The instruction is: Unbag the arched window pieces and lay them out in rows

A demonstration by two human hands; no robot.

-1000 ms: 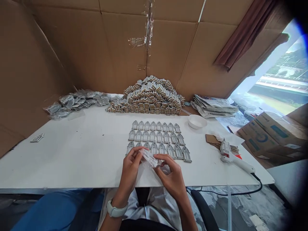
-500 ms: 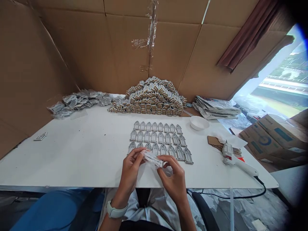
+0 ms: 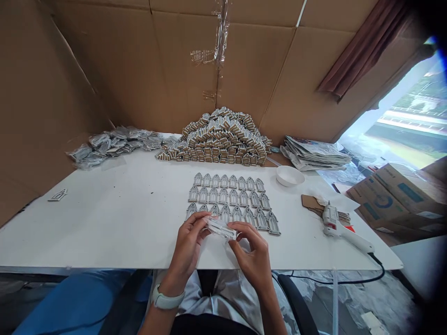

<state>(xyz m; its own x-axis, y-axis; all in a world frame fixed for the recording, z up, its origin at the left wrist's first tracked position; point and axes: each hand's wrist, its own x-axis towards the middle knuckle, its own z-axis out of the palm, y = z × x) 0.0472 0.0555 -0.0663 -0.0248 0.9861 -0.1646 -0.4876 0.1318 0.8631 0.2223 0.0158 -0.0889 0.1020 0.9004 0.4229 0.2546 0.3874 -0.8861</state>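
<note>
Between my two hands is a small clear plastic packet (image 3: 221,228) with pale pieces inside; what they are exactly I cannot make out. My left hand (image 3: 190,242) pinches its left end. At the right end, the thumb and fingers of my right hand (image 3: 252,251) close on it. Just beyond the hands, small grey arch-shaped window pieces (image 3: 233,196) lie on the white table (image 3: 139,223) in three rows; my fingers partly cover the nearest row.
A big heap of stacked arch pieces (image 3: 223,139) stands against the cardboard wall (image 3: 132,70). Bagged pieces (image 3: 118,142) lie left of it. To the right are a white bowl (image 3: 289,176), folded papers (image 3: 316,154), a glue gun (image 3: 345,232) with a cord, and cardboard pieces (image 3: 310,203).
My hands keep hold of the packet, which has turned slightly in the fingers. The whole view has shifted a little; the table's things lie as before.
</note>
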